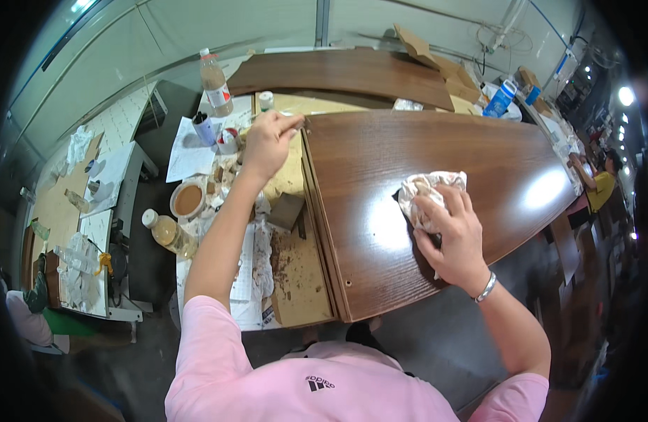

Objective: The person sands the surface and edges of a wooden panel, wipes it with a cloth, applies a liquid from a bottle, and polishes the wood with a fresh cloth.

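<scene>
My right hand [450,235] is closed around a crumpled white cloth [426,193], which it presses onto a glossy dark brown wooden panel [366,151]. A metal band circles that wrist. My left hand [269,144] is at the panel's far left corner, its fingers pressed together in a pinch. Whatever sits between those fingertips is too small or hidden to make out. The panel lies on top of other boards, their edges showing along its left side, and small holes mark its left corners.
Left of the panel, the worktable holds a bowl of brown liquid [188,200], a bottle of yellowish liquid [171,234], a tall bottle [215,84] and a dark block [287,211]. Another brown panel [338,74] and a blue can [500,98] lie behind. A person in yellow [604,184] is at far right.
</scene>
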`<state>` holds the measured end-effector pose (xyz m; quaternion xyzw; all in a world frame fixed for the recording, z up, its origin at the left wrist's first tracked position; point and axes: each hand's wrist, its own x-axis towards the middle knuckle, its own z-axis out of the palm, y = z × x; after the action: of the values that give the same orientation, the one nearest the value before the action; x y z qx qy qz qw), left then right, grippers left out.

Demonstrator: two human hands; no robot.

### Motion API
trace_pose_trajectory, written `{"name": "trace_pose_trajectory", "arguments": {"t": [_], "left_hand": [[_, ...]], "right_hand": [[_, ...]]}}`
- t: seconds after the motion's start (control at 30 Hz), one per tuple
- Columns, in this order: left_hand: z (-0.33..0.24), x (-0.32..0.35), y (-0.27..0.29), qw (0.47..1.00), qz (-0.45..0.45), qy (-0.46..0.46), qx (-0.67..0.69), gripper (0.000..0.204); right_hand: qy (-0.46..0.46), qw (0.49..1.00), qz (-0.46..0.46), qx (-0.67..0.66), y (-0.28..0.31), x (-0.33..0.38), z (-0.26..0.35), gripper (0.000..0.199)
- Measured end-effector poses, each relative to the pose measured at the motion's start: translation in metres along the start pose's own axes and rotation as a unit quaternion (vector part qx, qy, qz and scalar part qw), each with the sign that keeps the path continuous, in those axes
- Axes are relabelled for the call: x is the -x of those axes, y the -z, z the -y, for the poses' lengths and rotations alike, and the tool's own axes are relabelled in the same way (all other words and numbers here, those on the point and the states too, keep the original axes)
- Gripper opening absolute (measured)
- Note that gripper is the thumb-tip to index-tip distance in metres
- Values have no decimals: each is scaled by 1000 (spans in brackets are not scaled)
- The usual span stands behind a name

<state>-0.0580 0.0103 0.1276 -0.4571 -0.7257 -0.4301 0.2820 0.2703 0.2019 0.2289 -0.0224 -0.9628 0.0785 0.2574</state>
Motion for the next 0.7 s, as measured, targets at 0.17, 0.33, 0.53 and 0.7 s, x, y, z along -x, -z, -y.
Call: {"name": "trace_pose_trajectory", "arguments": {"t": [0.17, 0.33, 0.53, 0.7], "left_hand": [[-176, 60, 74, 992, 96, -10, 77, 35], [-214, 84, 109, 962, 166, -8, 217, 41], [-223, 78, 88, 987, 91, 17, 135, 45], [-258, 121, 121, 950, 142, -59, 271, 47]], "right_hand": [[3, 1000, 0, 6, -2, 1, -3, 42], [1, 1000, 8, 9, -3, 3, -3, 41], [3, 1000, -9, 15, -3, 4, -2, 39], [4, 999, -13, 29, -8, 12, -6, 37]]}}
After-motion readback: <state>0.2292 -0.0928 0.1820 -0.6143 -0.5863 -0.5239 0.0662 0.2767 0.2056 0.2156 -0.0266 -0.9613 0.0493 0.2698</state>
